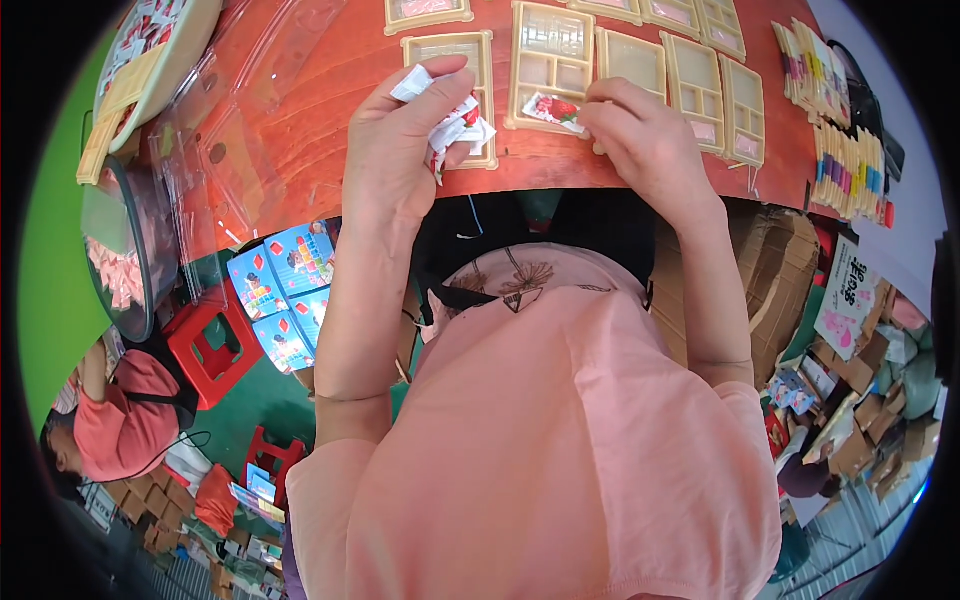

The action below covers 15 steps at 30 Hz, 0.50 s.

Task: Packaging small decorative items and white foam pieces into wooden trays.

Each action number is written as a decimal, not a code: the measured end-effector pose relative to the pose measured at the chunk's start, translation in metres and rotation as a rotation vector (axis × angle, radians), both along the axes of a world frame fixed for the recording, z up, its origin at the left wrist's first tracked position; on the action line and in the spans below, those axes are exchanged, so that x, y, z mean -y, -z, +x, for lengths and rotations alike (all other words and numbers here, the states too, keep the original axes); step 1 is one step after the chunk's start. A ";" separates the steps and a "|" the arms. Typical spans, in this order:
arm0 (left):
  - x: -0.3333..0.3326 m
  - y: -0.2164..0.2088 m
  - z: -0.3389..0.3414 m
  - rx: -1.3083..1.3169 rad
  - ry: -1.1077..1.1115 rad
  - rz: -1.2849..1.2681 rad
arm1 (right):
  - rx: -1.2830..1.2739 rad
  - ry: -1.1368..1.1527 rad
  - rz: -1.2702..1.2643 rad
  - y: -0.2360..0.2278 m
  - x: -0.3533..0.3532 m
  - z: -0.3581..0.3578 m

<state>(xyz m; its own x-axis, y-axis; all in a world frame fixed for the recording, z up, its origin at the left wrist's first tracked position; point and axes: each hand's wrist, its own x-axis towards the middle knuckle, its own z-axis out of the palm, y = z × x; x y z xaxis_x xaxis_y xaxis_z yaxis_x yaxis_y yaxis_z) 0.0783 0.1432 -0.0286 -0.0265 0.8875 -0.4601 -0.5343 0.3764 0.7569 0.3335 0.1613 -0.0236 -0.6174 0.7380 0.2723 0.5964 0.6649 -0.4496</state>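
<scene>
Several small white sachets [462, 125] printed with red fruit are bunched in my left hand [398, 135], its fingers curled round them. Under that hand lies a beige compartment tray [480, 48], partly covered. My right hand [640, 138] pinches the end of one white and red sachet [553, 110] at the near compartment of another beige tray [517, 70]. That tray's far part has a clear ribbed piece in it. To the right stand more beige trays [632, 62], some with pink packets [704, 133] in their small compartments.
Clear plastic lids [225, 150] lie on the red table [320, 130] at the left. Beyond them is a basin [200, 45] of sachets. Bundles of coloured sticks [845, 175] lie far right. Blue boxes [290, 290], a red stool [213, 345] and another person [135, 415] are lower left.
</scene>
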 end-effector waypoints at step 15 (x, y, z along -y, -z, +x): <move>0.010 0.005 0.034 0.124 0.064 -0.056 | -0.098 0.140 -0.058 0.007 0.016 -0.022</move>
<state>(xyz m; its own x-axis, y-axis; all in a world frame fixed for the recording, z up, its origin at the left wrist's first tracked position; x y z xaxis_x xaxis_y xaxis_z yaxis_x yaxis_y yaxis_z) 0.1125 0.1334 -0.0333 0.0893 0.8584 -0.5051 -0.5964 0.4523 0.6632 0.3112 0.1450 -0.0305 -0.4804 0.8310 0.2804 0.6325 0.5498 -0.5456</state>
